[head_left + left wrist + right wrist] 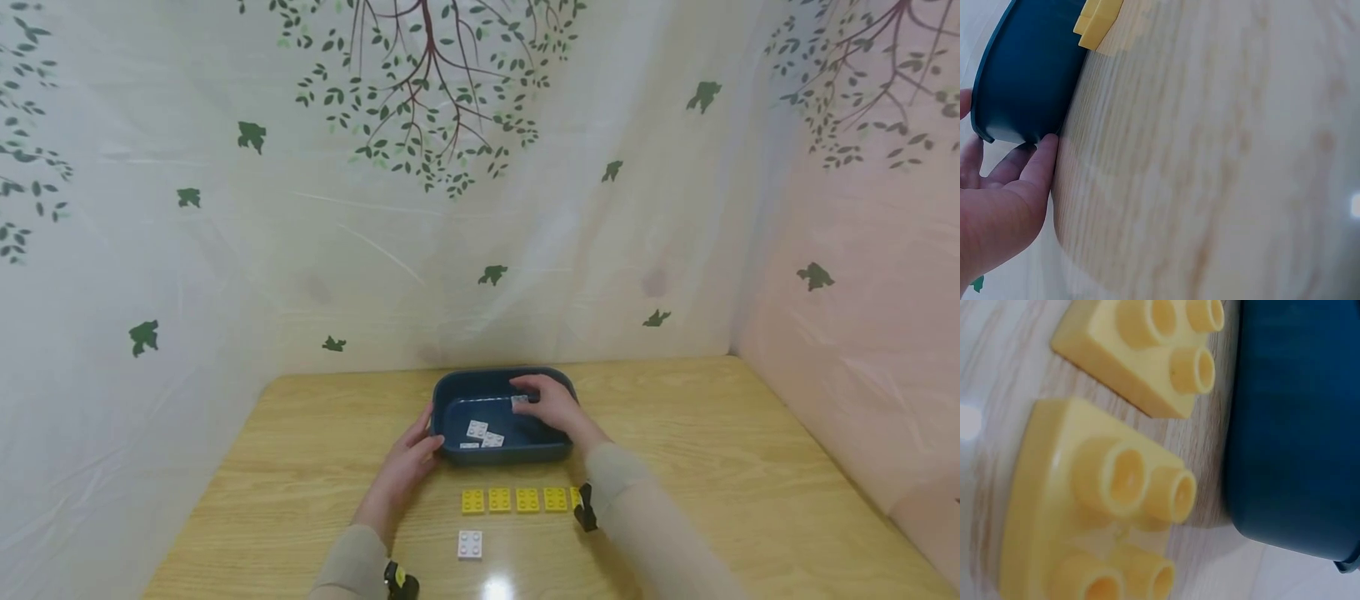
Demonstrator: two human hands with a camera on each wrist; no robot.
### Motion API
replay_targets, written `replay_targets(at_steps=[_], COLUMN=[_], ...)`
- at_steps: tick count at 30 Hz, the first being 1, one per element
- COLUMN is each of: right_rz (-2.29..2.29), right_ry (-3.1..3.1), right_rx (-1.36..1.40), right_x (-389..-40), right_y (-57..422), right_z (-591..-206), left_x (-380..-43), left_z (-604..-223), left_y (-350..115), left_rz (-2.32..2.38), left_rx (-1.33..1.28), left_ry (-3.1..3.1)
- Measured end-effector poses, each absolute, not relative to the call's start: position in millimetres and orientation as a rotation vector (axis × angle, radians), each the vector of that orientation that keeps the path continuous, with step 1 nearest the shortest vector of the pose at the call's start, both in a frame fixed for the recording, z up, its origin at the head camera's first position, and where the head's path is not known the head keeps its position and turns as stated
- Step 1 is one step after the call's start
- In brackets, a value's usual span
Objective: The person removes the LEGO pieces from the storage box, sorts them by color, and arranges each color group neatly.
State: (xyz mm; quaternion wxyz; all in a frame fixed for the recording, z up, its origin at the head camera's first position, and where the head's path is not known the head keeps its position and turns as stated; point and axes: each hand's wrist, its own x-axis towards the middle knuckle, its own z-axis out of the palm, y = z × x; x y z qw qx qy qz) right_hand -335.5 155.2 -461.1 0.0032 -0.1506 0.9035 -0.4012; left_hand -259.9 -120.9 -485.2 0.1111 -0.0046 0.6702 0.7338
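A dark blue tub (495, 456) stands at the back of the table with several white toy bricks (477, 429) inside. My left hand (405, 462) rests against the tub's left end, fingers fairly straight on its outer wall; the left wrist view shows fingertips (1049, 145) touching it low down. Reaching over the right side of the tub, my right hand (557, 407) pinches a white brick (519, 403) between thumb and fingers, partly hidden by them. The right wrist view does not show that hand, only the tub's wall (1297, 437) and yellow bricks (1097, 494).
In front of the tub runs a row of several yellow bricks (527, 500), its right end hidden behind my right wrist. One white brick (470, 545) lies nearer to me. Behind the table (315, 467) hangs a pale curtain (390, 283) with a leaf print.
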Motion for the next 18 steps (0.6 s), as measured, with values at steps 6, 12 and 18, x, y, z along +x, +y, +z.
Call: replay_targets(at_steps=[6,12,18], right_rz=[-1.213,-1.201,-1.175], right_ry=[2.831,2.815,2.803], right_rx=[-0.505,-0.441,-0.376], right_x=[-338.1,-339.7,-343.1], right_y=[152.4,151.0,150.4], right_z=[-461.5,-463.4,-468.2], left_x=[-262.4,-264.4,-264.6], left_z=[-486.7,-487.7,-487.5], left_y=[-122.3,-122.1,-122.1], left_rz=[2.163,2.191,2.201], left_rx=[-0.018,-0.003,0.012], left_ry=[1.959,1.932,1.923])
